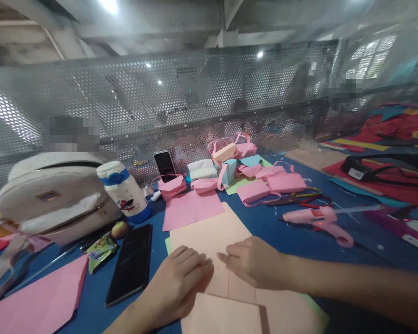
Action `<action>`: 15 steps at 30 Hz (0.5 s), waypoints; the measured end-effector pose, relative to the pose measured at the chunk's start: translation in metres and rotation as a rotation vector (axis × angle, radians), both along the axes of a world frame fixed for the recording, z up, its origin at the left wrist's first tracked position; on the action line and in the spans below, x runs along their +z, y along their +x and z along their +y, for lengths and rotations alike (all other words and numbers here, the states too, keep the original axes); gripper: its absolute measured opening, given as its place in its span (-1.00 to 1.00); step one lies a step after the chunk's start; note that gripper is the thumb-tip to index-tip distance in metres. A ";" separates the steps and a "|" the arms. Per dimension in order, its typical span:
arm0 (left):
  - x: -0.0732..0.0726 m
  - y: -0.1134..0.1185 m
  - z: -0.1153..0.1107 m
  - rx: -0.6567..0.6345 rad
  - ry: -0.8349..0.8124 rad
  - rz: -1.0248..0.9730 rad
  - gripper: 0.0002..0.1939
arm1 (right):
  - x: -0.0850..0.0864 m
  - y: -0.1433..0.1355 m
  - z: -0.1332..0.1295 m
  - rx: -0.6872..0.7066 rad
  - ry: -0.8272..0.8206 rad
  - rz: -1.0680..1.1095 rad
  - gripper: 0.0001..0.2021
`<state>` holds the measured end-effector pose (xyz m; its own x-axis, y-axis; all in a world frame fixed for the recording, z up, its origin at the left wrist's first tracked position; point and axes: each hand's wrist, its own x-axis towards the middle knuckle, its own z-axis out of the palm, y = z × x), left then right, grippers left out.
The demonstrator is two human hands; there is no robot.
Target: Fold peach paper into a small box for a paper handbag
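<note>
Peach paper (209,232) lies on the blue table, with a folded peach piece (226,315) near the bottom edge. My left hand (184,278) rests on the paper, its fingers curled together; whatever they hold, if anything, is hidden. My right hand (254,262) lies on the same paper to the right, fingers stretched out toward the left hand and somewhat apart, with nothing in them. A small gap separates the two hands. A pink sheet (193,208) reaches under or beside the peach paper's far edge.
A pink glue gun (320,220) and scissors (289,199) lie at right. Small pink paper bags (254,190) stand behind. A black phone (130,264), a snack packet (102,250), a bottle (123,190) and a backpack (55,199) are at left. Perforated metal panels (125,102) rise behind.
</note>
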<state>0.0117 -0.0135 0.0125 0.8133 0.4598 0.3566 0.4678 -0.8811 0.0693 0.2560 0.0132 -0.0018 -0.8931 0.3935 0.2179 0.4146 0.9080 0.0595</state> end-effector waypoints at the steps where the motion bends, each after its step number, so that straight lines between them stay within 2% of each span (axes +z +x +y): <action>1: 0.000 0.001 -0.001 0.007 -0.011 0.030 -0.61 | -0.001 0.000 -0.001 -0.007 0.005 0.006 -0.74; 5: 0.002 0.004 -0.005 0.033 -0.048 0.144 -0.61 | -0.002 0.000 -0.004 -0.016 0.020 0.001 -0.71; 9: 0.005 0.001 -0.008 0.051 -0.014 0.128 -0.50 | 0.004 -0.001 -0.008 -0.031 0.015 -0.034 -0.70; 12: 0.006 -0.003 -0.011 0.077 -0.011 0.111 -0.49 | 0.008 0.001 -0.012 -0.043 -0.006 -0.043 -0.68; 15: 0.007 -0.007 -0.014 0.115 -0.074 0.105 -0.51 | 0.010 0.004 -0.013 -0.053 -0.097 -0.011 -0.67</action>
<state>0.0050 -0.0280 0.0193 0.7846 0.5740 0.2343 0.5734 -0.8156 0.0777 0.2602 -0.0002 0.0081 -0.8725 0.4593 0.1666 0.4624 0.8864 -0.0224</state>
